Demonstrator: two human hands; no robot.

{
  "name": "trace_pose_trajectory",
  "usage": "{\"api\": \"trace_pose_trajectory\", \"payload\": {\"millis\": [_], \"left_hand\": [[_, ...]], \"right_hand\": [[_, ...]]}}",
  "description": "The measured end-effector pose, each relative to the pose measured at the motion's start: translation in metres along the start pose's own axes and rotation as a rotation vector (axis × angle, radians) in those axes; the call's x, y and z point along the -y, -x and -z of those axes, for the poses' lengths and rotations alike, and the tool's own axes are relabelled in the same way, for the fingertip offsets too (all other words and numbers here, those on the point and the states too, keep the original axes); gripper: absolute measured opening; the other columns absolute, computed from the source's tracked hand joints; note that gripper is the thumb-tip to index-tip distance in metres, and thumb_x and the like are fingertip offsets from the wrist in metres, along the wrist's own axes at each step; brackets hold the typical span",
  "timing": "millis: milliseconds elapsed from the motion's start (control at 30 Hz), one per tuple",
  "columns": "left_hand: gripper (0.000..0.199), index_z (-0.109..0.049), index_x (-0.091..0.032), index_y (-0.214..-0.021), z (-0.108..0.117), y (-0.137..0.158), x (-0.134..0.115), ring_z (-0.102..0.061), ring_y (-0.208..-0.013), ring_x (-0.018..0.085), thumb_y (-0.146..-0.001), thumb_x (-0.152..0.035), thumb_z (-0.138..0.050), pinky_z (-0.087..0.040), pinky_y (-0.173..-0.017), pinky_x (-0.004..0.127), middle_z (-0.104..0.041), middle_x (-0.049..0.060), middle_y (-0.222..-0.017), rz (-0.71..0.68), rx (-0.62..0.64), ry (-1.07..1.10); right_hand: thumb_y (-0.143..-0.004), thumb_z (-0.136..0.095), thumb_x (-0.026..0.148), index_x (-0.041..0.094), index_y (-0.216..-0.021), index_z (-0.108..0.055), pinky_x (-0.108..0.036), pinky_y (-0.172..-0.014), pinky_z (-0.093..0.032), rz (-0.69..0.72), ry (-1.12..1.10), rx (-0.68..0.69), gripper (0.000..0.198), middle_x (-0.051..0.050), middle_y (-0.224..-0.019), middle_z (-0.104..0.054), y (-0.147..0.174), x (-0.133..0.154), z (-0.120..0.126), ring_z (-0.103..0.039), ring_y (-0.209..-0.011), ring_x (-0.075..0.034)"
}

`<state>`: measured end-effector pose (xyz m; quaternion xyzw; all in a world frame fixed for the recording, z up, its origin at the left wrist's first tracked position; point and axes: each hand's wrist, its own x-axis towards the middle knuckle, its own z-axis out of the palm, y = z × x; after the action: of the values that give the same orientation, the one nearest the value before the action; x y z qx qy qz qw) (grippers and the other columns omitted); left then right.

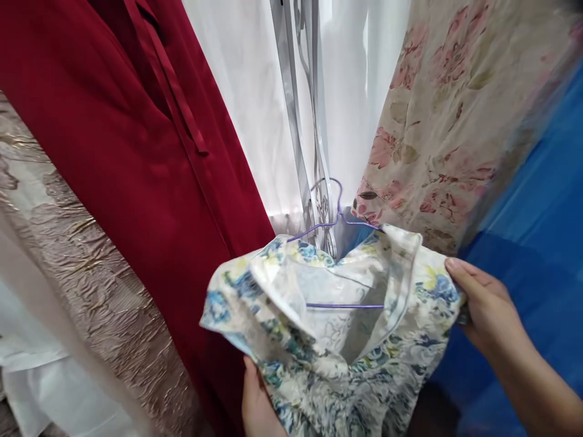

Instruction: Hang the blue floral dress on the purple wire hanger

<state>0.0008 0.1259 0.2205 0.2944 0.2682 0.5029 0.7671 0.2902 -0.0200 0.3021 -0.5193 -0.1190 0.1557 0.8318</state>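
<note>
A white floral garment (291, 340) with blue, green and yellow flowers hangs on a purple wire hanger (345, 306). Its neckline gapes open, and the hanger's bottom bar shows through it. My right hand (489, 306) pinches the garment's edge at the right shoulder, thumb on top and fingers behind. At the lower left, my left hand (259, 400) is closed on the garment's side below the left shoulder; its fingers are mostly hidden behind the cloth. The hanger's hook stands free above the collar, in front of a grey metal rail.
Dark red trousers (136, 158) with a tie hang at the left, beside a textured pinkish fabric (113, 315). Behind are a white curtain (241, 73) and an ornate grey metal stand (291, 91). A beige floral cloth (432, 121) and a blue fabric (532, 243) hang at the right.
</note>
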Motion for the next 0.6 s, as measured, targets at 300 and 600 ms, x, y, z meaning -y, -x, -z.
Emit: {"api": "trace_pose_trajectory", "payload": {"millis": [300, 600], "left_hand": [[0.061, -0.071, -0.020, -0.110, 0.053, -0.006, 0.022, -0.063, -0.118, 0.034, -0.055, -0.041, -0.089, -0.053, -0.098, 0.042, -0.074, 0.009, -0.109, 0.031, -0.246, -0.161], [0.044, -0.073, -0.020, -0.103, 0.060, -0.003, 0.032, -0.068, -0.106, 0.033, -0.067, -0.044, -0.079, -0.052, -0.095, 0.046, -0.075, 0.009, -0.092, -0.073, -0.282, -0.314]], "right_hand": [[-0.072, -0.083, 0.049, 0.022, -0.105, -0.079, -0.032, -0.059, -0.058, 0.037, 0.180, 0.118, 0.043, -0.015, -0.099, -0.077, 0.012, -0.011, 0.032, -0.073, -0.082, -0.030], [-0.071, -0.085, 0.049, 0.023, -0.102, -0.078, -0.026, -0.056, -0.055, 0.083, 0.090, -0.020, 0.041, -0.008, -0.085, -0.076, 0.012, -0.029, 0.028, -0.072, -0.080, -0.027]]}}
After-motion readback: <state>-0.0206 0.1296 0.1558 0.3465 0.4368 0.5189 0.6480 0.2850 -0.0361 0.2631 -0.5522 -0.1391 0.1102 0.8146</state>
